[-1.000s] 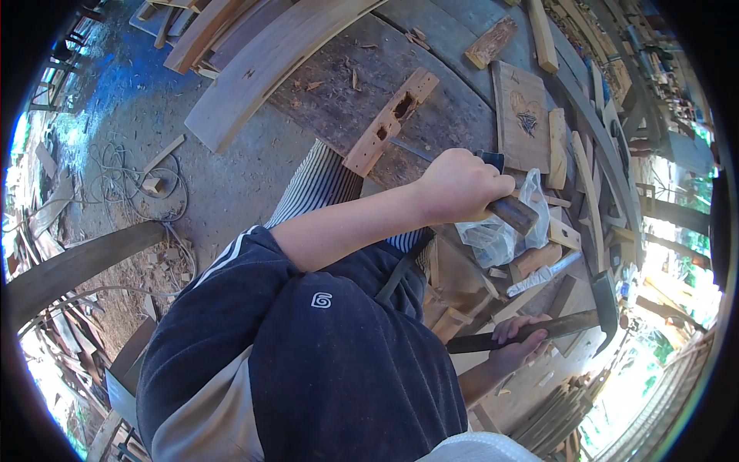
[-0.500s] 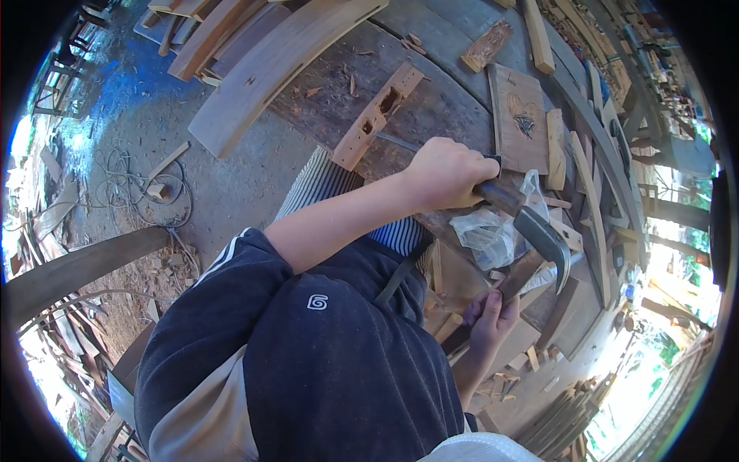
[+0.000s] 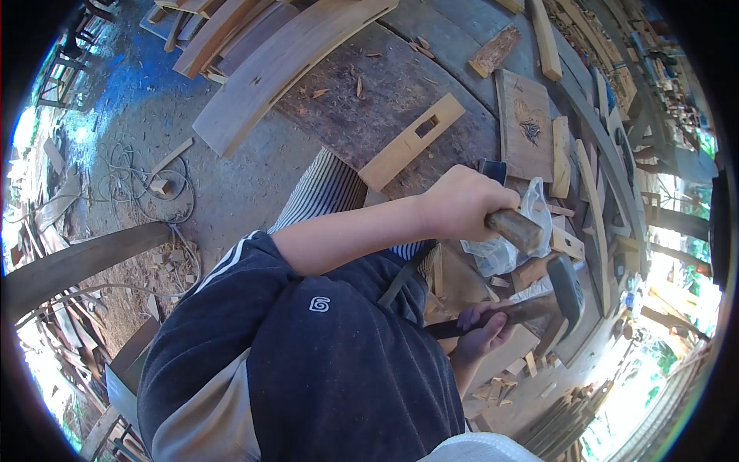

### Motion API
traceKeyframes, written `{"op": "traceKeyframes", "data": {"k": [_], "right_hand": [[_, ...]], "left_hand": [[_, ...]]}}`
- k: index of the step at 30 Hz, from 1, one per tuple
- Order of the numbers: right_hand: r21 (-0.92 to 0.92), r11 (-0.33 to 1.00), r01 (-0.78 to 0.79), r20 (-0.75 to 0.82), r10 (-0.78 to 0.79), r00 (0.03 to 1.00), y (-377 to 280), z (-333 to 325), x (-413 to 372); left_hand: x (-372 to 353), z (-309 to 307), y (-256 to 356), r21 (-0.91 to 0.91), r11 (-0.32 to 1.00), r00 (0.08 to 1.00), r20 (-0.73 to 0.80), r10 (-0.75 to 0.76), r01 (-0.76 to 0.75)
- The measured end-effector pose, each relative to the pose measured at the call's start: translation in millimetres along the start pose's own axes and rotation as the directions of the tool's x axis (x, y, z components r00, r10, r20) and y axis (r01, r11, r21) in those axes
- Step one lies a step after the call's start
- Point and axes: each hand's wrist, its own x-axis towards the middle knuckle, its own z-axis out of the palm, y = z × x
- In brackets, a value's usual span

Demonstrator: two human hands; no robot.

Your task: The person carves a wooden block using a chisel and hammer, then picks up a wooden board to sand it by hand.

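Note:
My left hand (image 3: 466, 202) is closed round a wooden-handled tool (image 3: 516, 229); its far end is hidden. Lower right, my right hand (image 3: 483, 331) grips a hammer (image 3: 567, 294), whose curved metal head points away from me. Beyond my left hand, a pale wooden block (image 3: 412, 142) with a rectangular slot lies slanted on the dark worktop (image 3: 331, 100). A clear plastic bag (image 3: 496, 256) is beside and partly behind the tool handle.
A wide curved board (image 3: 262, 85) lies at the upper left. A flat board (image 3: 526, 127) bearing small dark pieces is at the right, near offcuts and long strips. A tangled cable (image 3: 188, 189) is on the floor at the left.
The block now shows a paler face with one slot instead of the holed darker face. The thin metal blade is no longer visible. Both hands have moved slightly down the view, the hammer away from the handle.

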Motion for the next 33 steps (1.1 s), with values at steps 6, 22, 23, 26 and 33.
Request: {"op": "traceKeyframes", "data": {"k": [6, 22, 23, 26, 33], "right_hand": [[0.129, 0.992, -0.007, -0.183, 0.031, 0.983, -13.6, -4.4, 1.1], [0.125, 0.882, -0.455, 0.249, 0.416, 0.875, -8.1, 17.9, 8.8], [0.187, 0.873, -0.451, 0.278, 0.393, 0.877, -4.5, 25.4, 12.1], [0.362, 0.847, -0.389, 0.266, 0.306, 0.914, 10.2, 42.7, 23.1], [0.412, 0.887, -0.211, 0.057, 0.205, 0.977, -2.5, 34.6, 43.0]], "left_hand": [[-37.9, -36.2, 8.7, -0.005, 0.940, 0.931, -0.133, -0.339, 0.341], [-77.3, -82.9, -6.7, -0.049, 0.516, 0.497, 0.355, -0.792, 0.855], [-81.8, -79.4, -1.3, -0.034, 0.527, 0.501, 0.366, -0.784, 0.849], [-98.2, -54.5, 19.8, -0.335, 0.477, 0.582, 0.521, -0.624, 0.812], [-94.2, -7.4, 52.7, -0.113, 0.840, 0.724, 0.576, -0.380, 0.530]]}}
